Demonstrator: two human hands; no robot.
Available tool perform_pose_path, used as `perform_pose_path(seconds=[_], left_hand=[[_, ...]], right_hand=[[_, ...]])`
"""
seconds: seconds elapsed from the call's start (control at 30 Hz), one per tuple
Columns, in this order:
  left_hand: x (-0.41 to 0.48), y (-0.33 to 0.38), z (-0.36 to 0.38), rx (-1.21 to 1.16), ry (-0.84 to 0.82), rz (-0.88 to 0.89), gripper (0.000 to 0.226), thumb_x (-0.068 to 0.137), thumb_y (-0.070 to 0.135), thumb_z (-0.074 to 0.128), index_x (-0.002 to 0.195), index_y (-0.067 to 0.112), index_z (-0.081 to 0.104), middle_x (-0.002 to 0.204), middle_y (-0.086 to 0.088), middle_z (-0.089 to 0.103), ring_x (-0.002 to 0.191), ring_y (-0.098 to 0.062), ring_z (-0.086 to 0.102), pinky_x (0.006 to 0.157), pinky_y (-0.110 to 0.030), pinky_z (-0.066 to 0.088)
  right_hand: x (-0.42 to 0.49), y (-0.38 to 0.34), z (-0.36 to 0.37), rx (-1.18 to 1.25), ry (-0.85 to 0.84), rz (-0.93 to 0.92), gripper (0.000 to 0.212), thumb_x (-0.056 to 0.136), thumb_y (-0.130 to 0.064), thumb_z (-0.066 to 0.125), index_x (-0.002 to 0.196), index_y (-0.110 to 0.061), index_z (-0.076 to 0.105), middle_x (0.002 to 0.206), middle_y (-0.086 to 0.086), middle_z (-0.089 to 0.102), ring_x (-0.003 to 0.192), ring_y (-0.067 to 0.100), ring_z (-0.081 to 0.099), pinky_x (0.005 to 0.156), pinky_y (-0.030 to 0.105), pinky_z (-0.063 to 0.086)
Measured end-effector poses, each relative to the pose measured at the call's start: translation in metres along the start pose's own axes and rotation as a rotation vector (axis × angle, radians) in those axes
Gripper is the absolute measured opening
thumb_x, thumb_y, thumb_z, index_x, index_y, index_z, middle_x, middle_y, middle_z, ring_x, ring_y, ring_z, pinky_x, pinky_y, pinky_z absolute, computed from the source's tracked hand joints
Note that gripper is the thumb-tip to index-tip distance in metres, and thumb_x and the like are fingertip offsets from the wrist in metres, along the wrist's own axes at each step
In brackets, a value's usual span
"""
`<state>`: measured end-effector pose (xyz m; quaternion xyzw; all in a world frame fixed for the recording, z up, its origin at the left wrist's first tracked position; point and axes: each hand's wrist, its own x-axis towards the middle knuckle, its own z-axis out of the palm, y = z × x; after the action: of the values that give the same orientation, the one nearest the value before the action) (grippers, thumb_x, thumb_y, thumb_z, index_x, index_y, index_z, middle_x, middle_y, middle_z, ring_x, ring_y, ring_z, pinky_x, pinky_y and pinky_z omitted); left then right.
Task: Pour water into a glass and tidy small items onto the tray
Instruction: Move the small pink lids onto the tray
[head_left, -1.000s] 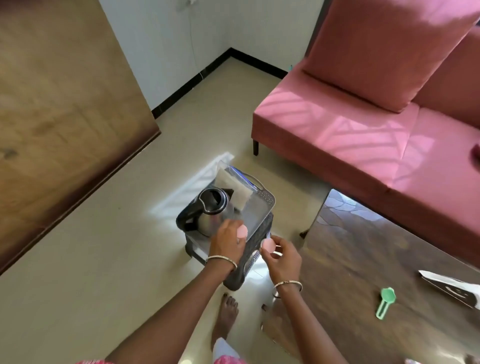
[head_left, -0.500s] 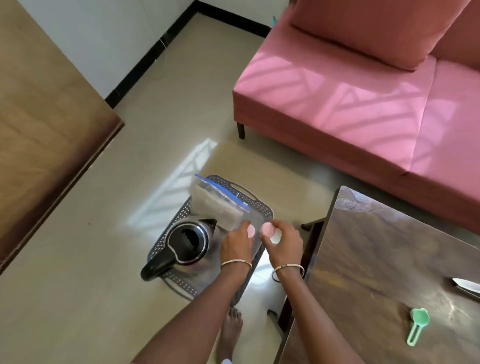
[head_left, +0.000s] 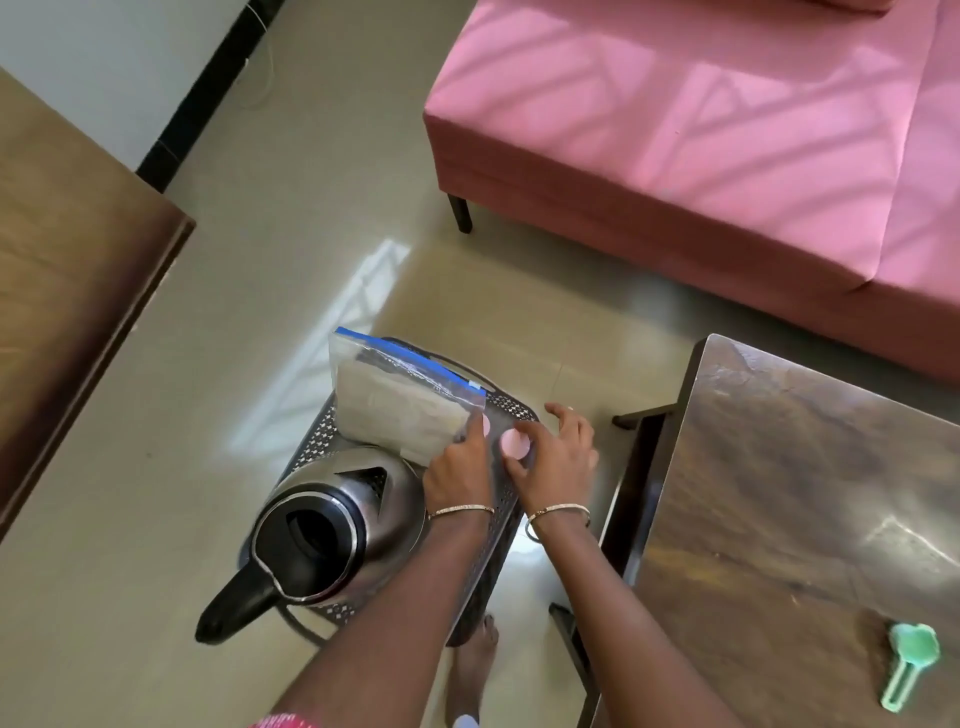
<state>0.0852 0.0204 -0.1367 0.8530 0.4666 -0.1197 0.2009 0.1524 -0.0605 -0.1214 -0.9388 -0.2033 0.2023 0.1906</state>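
Note:
A dark perforated tray (head_left: 519, 408) sits on a low stand on the floor. It holds a steel kettle (head_left: 332, 525) with an open top and a black handle, and a clear zip bag (head_left: 400, 402) with a blue seal. My left hand (head_left: 457, 475) is over the tray beside the bag, and a small pink piece (head_left: 486, 426) shows at its fingertips. My right hand (head_left: 561, 460) pinches a round pink piece (head_left: 514, 444) between thumb and forefinger, low over the tray's right side, with its other fingers spread. No glass is in view.
A dark wooden table (head_left: 779, 493) stands right of the tray, with a green plastic scoop (head_left: 909, 670) near its front. A pink sofa (head_left: 675, 130) fills the upper right. A wooden panel (head_left: 67, 286) stands at the left. My bare foot (head_left: 470, 670) is beside the stand.
My head has come closer and looks more steeply down. Both hands, each with a pink piece, have moved down to the tray, next to the zip bag.

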Motion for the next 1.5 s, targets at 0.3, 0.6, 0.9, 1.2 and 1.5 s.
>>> perform_pose_path(seconds=[0.3,0.6,0.9,1.2,1.5], left_hand=[[0.004,0.001,0.014,0.059,0.002,-0.017,0.054,0.102,0.03,0.041,0.148,0.046,0.018,0.087,-0.008,0.071,0.081,-0.031,0.07,0.064,-0.036,0.05],[0.009,-0.003,0.019,0.047,-0.025,-0.019,0.051,0.103,0.035,0.037,0.147,0.052,0.017,0.094,-0.009,0.071,0.087,-0.031,0.07,0.067,-0.036,0.05],[-0.016,-0.013,0.0,0.065,-0.092,0.089,0.049,0.102,0.042,0.038,0.146,0.053,0.022,0.107,-0.011,0.069,0.086,-0.036,0.068,0.072,-0.041,0.054],[-0.083,-0.022,-0.046,-0.123,-0.043,0.256,0.025,0.098,0.027,0.044,0.116,0.021,0.06,0.104,-0.007,0.066,0.092,-0.029,0.065,0.075,-0.04,0.052],[-0.173,-0.03,-0.086,-0.197,0.035,0.291,0.011,0.096,0.02,0.051,0.099,0.017,0.061,0.094,-0.004,0.066,0.084,-0.024,0.062,0.066,-0.029,0.042]], right_hand=[[0.011,-0.004,0.013,-0.101,-0.034,0.045,0.023,0.078,-0.025,0.072,0.1,-0.028,0.071,0.144,0.001,0.045,0.139,0.029,0.031,0.092,0.041,0.037],[0.014,-0.007,0.024,-0.13,-0.044,0.079,0.034,0.078,-0.025,0.072,0.111,-0.031,0.068,0.138,-0.002,0.049,0.134,0.026,0.036,0.092,0.039,0.037],[0.002,-0.007,0.009,-0.022,-0.068,0.074,0.039,0.082,-0.027,0.068,0.12,-0.024,0.061,0.132,0.001,0.049,0.127,0.025,0.041,0.093,0.038,0.038],[-0.083,0.003,-0.035,0.187,0.091,0.115,0.02,0.09,-0.011,0.059,0.106,-0.013,0.07,0.111,0.007,0.064,0.109,0.027,0.054,0.093,0.036,0.045],[-0.194,0.028,-0.076,0.235,0.129,0.208,0.015,0.092,-0.017,0.059,0.099,-0.019,0.072,0.098,-0.003,0.071,0.1,0.021,0.058,0.085,0.032,0.045]])
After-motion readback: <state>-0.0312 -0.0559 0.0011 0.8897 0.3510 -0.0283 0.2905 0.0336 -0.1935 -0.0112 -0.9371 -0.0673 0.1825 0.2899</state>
